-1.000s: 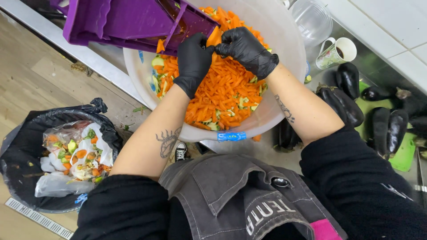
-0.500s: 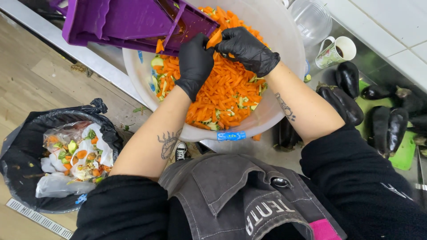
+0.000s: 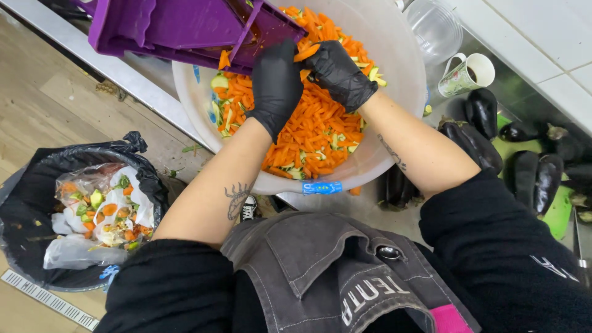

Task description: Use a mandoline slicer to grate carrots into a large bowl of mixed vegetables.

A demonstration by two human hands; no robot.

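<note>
Head view, L to R. Black-lined round waste bin [image 3: 37,203] on the wood floor, holding a clear bag of veg scraps [image 3: 98,213]. Above it, a purple plastic mandoline-type slicer [image 3: 179,28] tilted over the rim of a large white plastic tub [image 3: 394,80]; the tub is heaped with orange carrot sticks [image 3: 314,132] w/ some pale green pieces mixed in.

Left hand [image 3: 274,86], black-gloved: fingers curled loosely, knuckles up, lying against the slicer's lower edge and the carrot heap; whether it grips anything cannot be told. Right hand [image 3: 338,71], black-gloved: closed in a pinch on a carrot piece [image 3: 306,52] held just beside the slicer's edge, above the heap.

Further R: clear plastic container [image 3: 435,28], patterned mug [image 3: 465,74], dark aubergines [image 3: 481,111] on a steel counter, some lying on a green board [image 3: 560,213].

Risk (judgement): fingertips sit v. near the slicer's cutting slot, so a slip on the short carrot stub could bring a glove onto the blade. The slicer is propped only on the tub rim and could slide. A stray carrot bit already lies by the blue tag [image 3: 322,187] at the near rim; more could spill.

Not resolvable: the blade itself, the slicer's far end (cut off at top), left palm contents, tub base (hidden by arms and the grey apron [image 3: 320,271]).
</note>
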